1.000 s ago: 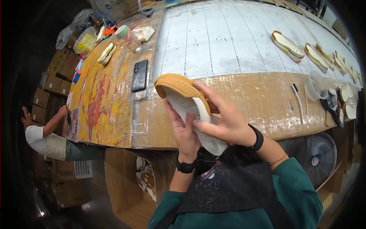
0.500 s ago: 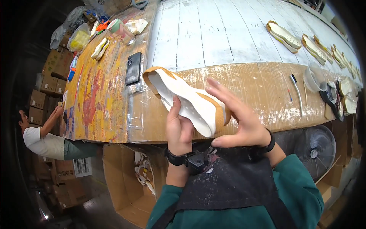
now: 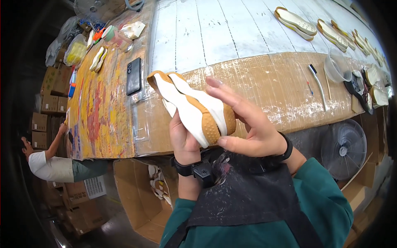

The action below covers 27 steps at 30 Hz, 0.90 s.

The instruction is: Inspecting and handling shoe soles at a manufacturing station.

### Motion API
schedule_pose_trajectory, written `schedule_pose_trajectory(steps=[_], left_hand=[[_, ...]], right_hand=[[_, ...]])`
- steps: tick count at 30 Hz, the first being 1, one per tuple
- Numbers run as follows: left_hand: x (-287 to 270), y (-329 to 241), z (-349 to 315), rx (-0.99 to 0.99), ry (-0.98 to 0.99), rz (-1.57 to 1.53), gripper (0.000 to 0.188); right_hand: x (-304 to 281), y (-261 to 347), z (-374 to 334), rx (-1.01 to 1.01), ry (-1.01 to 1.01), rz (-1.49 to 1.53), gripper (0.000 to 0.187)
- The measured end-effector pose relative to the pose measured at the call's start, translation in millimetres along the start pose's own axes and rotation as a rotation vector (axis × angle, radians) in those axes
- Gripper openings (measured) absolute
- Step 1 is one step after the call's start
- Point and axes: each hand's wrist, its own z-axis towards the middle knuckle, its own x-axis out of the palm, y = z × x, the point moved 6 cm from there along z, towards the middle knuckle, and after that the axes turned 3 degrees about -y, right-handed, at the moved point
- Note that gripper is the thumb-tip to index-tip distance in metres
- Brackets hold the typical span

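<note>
I note teal long sleeves on both arms and a dark apron flecked with pale paint over the chest. My left hand carries a black wrist strap with a boxy module; my right hand wears a plain black wristband.

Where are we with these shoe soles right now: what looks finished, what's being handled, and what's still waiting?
Looks done: a row of soles lies spread along the white table top, far right. In hand: one tan-and-white sole, the left hand gripping it from below, the right hand pressing its edge. Seemingly still waiting: more soles in the open cardboard box below the table edge; their state is hard to tell.
</note>
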Motion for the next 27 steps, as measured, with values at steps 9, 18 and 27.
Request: schedule_pose_trajectory(steps=[9,18,27], left_hand=[[-17,23,11,-0.275,-0.169,-0.407,0.037],[19,-12,0,-0.047,-0.088,0.233,0.057],[38,-15,-7,0.209,0.005,0.642,0.064]], right_hand=[[-3,-10,-14,0.021,-0.027,-0.101,0.066],[-15,-58,-17,0.464,-0.065,0.542,0.058],[2,-83,-45,0.699,-0.256,1.036,0.046]])
